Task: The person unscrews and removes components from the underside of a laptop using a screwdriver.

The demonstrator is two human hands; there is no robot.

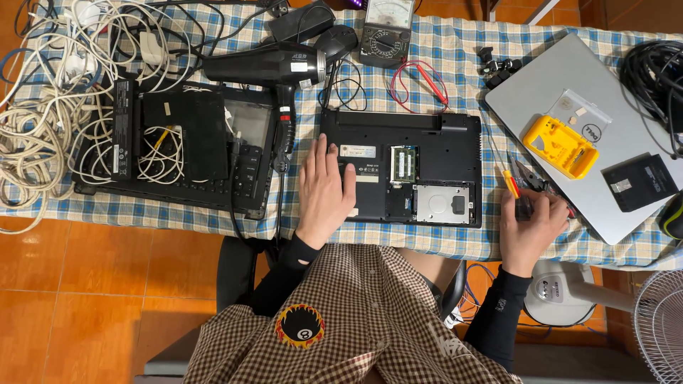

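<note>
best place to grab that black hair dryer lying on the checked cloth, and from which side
Probably the black hair dryer's handle, taken from above. The dryer lies flat, barrel pointing left, with the slim handle pointing toward the person and bare on top. The left hand, flat on the opened black laptop base, is nearest. Mind the cord trailing from the handle's end.

A black laptop (402,167) lies upside down on the table, its bottom cover off, showing the memory and silver hard drive. A yellow-handled screwdriver (511,183) lies just right of it.
</note>
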